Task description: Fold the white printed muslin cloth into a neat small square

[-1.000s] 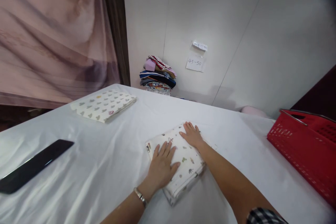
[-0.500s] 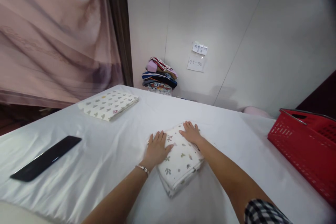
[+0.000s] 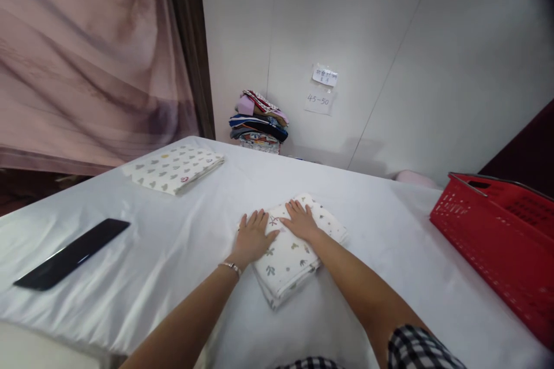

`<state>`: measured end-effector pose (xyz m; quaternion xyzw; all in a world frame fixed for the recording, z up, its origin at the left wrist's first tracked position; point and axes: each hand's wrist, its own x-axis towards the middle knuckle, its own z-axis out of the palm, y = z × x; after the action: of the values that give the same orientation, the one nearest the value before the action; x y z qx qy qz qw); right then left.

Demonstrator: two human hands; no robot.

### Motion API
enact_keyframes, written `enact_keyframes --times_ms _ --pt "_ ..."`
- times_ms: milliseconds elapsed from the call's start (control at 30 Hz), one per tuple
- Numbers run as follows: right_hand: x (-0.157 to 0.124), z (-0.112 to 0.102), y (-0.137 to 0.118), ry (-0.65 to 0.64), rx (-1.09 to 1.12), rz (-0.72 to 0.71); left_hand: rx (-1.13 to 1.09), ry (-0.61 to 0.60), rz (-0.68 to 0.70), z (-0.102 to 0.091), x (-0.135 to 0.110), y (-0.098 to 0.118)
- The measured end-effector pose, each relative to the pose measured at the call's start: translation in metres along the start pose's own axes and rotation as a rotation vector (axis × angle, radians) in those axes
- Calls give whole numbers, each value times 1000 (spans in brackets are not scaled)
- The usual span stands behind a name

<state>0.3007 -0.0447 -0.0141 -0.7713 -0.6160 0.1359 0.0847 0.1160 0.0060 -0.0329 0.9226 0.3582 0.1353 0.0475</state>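
Note:
A white folded cloth (image 3: pixel 283 268) printed with small plants lies at the middle of the white-covered table, its layered fold edge facing me. My left hand (image 3: pixel 254 237) rests flat on its left side, fingers spread, with a bracelet at the wrist. Pressed flat near the cloth's far middle is my right hand (image 3: pixel 299 219), palm down with the fingers stretched out. Part of the cloth reaches out to the right beyond my right hand and forearm. Neither hand grips anything. My palms hide some of the print.
Another folded cloth (image 3: pixel 173 168) with grey cloud-like shapes lies at the far left. A long black flat panel (image 3: pixel 71 255) is nearer on the left. At right stands a red plastic basket (image 3: pixel 497 242). Stacked fabrics (image 3: pixel 259 124) sit by the wall beyond the table (image 3: pixel 173 265).
My right hand has slid left across the cloth, closer to my left hand. More of the cloth's right part now shows beyond it. The whole view has shifted slightly.

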Motion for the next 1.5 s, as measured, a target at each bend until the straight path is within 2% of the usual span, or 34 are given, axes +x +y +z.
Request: enact_keyframes --times_ms 100,167,233,333,433,567,667,800,933,1033,1167,1333,1500 --pt "-2 -15 13 51 112 73 -85 45 -45 -6 -6 -4" --pt "-10 -27 32 132 150 170 -150 120 -160 -11 -16 -8" --pt "-22 -36 56 153 160 270 -245 168 -310 -15 -31 -12" --pt "-41 -42 87 111 185 385 -436 134 -499 -22 -51 -13" --pt "-51 -40 99 94 212 400 -594 46 -578 -29 -57 -8" --pt "-51 -38 97 86 260 415 -616 -18 -619 -33 -41 -1" --pt "-55 -36 96 102 323 452 -576 39 -581 -32 -19 0" --pt "-71 -27 93 190 450 465 -593 103 -482 -34 17 -13" --pt "-88 -14 85 289 503 481 -584 38 -493 -34 36 -28" --pt "-96 -11 84 315 491 473 -553 -12 -551 -30 28 -32" --pt "-101 -11 91 264 482 514 -509 -42 -605 -33 0 -29" --pt "-100 -9 93 210 432 510 -495 -181 -585 -47 -34 -17" --pt "-100 -8 84 203 358 496 -462 -262 -537 -52 -40 -9"
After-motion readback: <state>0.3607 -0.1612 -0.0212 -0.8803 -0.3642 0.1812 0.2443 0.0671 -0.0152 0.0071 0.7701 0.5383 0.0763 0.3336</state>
